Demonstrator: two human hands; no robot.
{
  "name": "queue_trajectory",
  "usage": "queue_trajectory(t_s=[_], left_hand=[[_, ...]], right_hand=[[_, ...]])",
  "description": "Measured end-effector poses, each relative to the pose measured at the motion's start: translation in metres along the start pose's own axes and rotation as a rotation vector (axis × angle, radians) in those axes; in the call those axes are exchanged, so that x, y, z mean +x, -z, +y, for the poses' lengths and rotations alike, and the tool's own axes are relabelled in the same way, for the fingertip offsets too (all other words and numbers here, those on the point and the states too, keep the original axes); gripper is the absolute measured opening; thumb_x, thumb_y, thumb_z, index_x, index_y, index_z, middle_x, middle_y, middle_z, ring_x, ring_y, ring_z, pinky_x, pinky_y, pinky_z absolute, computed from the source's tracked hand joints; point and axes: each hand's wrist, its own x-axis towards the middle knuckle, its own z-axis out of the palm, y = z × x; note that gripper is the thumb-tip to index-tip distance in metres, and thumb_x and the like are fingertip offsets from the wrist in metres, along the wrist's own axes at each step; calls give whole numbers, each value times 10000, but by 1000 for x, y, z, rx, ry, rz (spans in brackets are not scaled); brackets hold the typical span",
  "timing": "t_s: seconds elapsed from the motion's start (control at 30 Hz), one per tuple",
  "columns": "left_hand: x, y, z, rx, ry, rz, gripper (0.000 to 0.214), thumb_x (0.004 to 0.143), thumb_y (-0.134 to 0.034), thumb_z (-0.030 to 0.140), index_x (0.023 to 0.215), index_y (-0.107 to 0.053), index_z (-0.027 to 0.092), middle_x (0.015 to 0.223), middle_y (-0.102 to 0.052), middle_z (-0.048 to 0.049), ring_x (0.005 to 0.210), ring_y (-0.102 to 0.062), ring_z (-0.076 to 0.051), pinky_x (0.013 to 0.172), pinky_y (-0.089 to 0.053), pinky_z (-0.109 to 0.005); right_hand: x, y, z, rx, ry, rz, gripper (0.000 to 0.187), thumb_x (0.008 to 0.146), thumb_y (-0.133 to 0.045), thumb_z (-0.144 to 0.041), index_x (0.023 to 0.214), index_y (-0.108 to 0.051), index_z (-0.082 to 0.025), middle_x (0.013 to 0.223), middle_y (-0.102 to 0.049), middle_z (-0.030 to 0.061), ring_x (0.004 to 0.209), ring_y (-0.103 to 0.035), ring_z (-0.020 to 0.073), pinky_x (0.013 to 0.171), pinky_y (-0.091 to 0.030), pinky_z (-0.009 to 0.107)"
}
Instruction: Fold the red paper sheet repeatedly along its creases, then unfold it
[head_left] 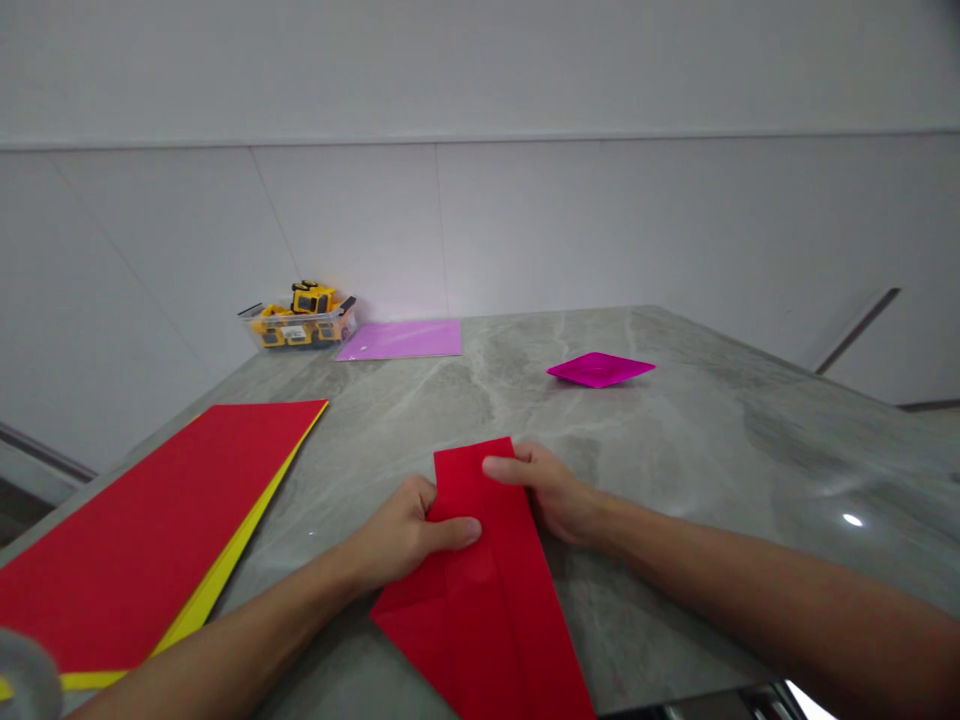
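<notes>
Creased, folded red paper sheet (pixel 487 590) over near edge of grey marbled surface (pixel 675 470); left hand (pixel 416 530) pinches its left side; right hand (pixel 555 490), its upper right; diamond-shaped magenta paper (pixel 600 370) toward far edge.

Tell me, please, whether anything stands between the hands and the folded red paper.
Nothing visible does: the left hand and right hand both hold the folded red paper directly. The magenta folded shape lies apart, farther back.

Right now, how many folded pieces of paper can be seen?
2: the red paper, held in the left hand and right hand, and the magenta paper, lying on the table beyond the right hand. I see no sign of others hidden.
</notes>
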Motion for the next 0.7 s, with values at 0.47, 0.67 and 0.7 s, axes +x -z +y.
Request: queue_trajectory(t_s=[0.47, 0.67, 0.7], left_hand=[[2, 9, 8, -26, 6, 17, 298, 703, -814, 386, 824, -704, 137, 812, -748, -52, 656, -647, -147, 616, -482, -237], [1, 10, 12, -22, -47, 122, 298, 696, -821, 380, 764, -668, 134, 752, -732, -36, 611, -634, -134, 575, -471, -223], [1, 10, 12, -23, -49, 120, 297, 697, -821, 380, 761, -668, 134, 748, -732, -36, 607, -634, -134, 572, -473, -223]], right_hand=[[0, 3, 1, -14, 9, 157, 402, 574, -887, -380, 822, -734, -104, 818, -738, 71, 669, -650, 160, 653, -489, 290], [-3, 2, -1, -10, -41, 36, 372, 571, -883, -343, 811, -740, -98, 773, -734, 64, 676, -666, 169, 671, -503, 294], [-3, 2, -1, -7, -33, 33, 360, 572, -880, -337, 801, -738, -99, 772, -734, 62, 670, -663, 164, 670, -504, 290]])
